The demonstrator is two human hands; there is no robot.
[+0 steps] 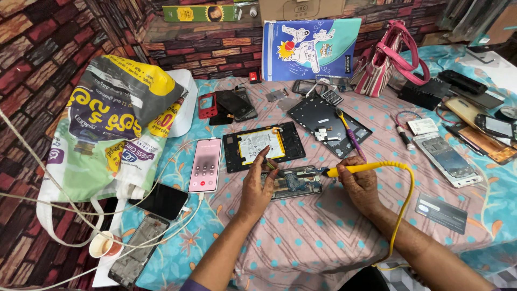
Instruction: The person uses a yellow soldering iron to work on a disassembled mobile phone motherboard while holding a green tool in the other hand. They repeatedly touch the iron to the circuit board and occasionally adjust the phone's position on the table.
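Circuit board [293, 182] of an opened phone lies at the middle of the cloth-covered surface [301, 237], between the two hands, just below an opened tablet back [264, 145] with its white battery showing. Going down in size: a large printed carrier bag [107, 124] slumps at the far left, a pink-striped handbag [388, 59] stands at the back, a second dark tablet shell [326, 124] sits right of the first, and a pink phone [204, 164] with a lit screen lies left of the board. The right hand [358, 180] is closed around a yellow soldering iron [366, 168], its tip touching the board's right end, the yellow cord looping down off the edge. The left hand [258, 186] rests on the board's left end, fingers bent, pinching what looks like a thin green wire or tool; too small to tell which. By my reading the step in hand is soldering a joint; the next move calls for a steady tip and a pinned board.
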